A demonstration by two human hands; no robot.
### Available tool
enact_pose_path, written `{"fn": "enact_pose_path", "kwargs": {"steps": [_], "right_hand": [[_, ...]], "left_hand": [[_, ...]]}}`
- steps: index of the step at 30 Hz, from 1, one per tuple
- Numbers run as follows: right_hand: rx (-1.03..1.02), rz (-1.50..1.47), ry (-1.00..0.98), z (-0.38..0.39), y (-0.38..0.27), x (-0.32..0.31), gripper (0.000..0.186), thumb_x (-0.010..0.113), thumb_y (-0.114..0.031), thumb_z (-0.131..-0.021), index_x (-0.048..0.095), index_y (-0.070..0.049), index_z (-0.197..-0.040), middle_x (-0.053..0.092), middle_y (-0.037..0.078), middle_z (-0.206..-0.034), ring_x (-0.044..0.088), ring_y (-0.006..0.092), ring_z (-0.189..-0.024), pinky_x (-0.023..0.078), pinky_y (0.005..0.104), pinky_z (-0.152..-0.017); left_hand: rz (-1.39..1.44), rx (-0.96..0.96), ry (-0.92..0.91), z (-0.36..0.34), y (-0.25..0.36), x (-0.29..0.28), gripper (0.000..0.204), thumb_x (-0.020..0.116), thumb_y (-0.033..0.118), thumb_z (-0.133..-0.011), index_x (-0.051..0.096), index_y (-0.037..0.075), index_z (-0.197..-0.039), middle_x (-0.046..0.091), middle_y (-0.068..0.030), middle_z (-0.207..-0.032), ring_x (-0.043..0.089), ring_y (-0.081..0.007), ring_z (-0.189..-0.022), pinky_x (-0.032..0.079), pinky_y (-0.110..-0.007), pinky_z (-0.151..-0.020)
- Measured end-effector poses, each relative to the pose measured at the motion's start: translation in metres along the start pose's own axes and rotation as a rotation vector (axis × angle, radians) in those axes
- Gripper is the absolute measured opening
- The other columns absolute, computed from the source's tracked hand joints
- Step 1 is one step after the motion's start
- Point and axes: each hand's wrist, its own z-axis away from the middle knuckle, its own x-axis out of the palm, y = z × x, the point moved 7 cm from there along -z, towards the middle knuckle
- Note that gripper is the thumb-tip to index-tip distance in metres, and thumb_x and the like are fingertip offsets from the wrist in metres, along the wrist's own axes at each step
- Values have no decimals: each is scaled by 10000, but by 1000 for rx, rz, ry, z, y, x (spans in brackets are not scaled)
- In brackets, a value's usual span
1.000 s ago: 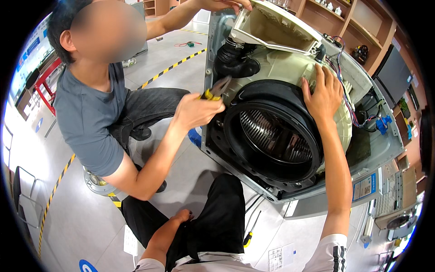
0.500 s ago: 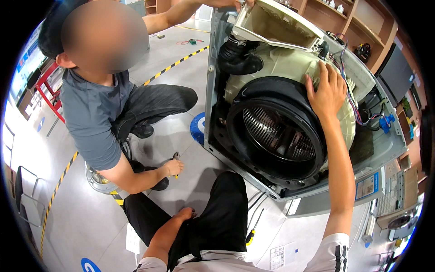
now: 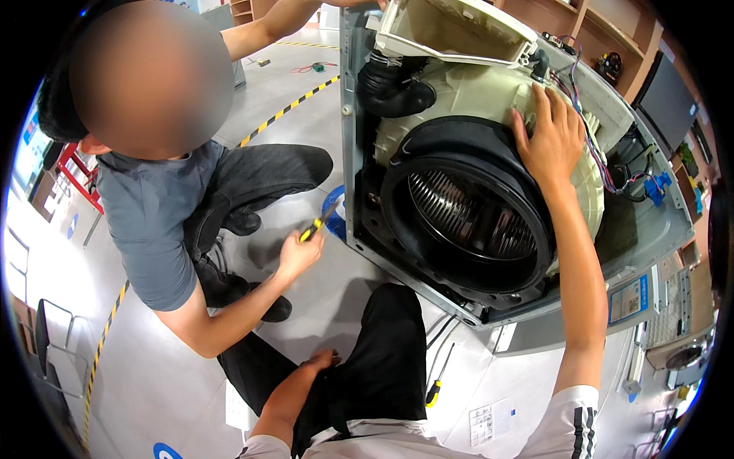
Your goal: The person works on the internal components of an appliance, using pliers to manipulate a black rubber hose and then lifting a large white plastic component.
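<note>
Pliers point(image 3: 312, 229) raised in co-worker's hand point(image 3: 300, 255), right grip point(image 3: 550, 145) spread, empty, on cream tub point(image 3: 474, 92), left grip point(image 3: 326, 359) half-hidden, hold unclear

Across the pale tiled floor point(image 3: 153, 375) I can follow black-and-yellow striped tape point(image 3: 294, 107), with a blue round floor marking point(image 3: 165, 451) cut off at my lower edge. Farther up lies a small green object point(image 3: 318, 67) beside a thin red cord. I make out a red metal frame point(image 3: 80, 180) at left, wooden shelves point(image 3: 613, 32) at upper right, and a dark flat panel point(image 3: 665, 96) near them.
</note>
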Motion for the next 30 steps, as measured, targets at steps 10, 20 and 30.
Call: {"fn": "enact_pose_path", "kwargs": {"steps": [10,20,30], "right_hand": [[-17,-21,41,1,2,-2,474,675,-405,-825,615,-123,-1202,608,104,-1150,552,286,-1066,414,425,-926],[-16,6,27,3,4,1,480,683,-411,-815,619,-127,-1197,611,98,-1161,555,285,-1067,421,432,-921],[-6,14,-24,-1,-1,5,502,663,-430,-839,597,-149,-1248,603,72,-1198,559,274,-1100,414,424,-956]], "left_hand": [[175,-12,-14,9,10,-1,492,631,353,-893,620,-38,-1191,675,-218,-1101,658,-364,-988,500,-415,-873],[-21,19,-57,3,24,2,468,621,353,-885,629,13,-1207,637,-218,-1191,610,-368,-1104,474,-427,-949],[-116,-338,-402,12,-10,61,647,537,458,-900,419,47,-1385,452,-237,-1370,371,-402,-1300,374,-465,-1032]]}}
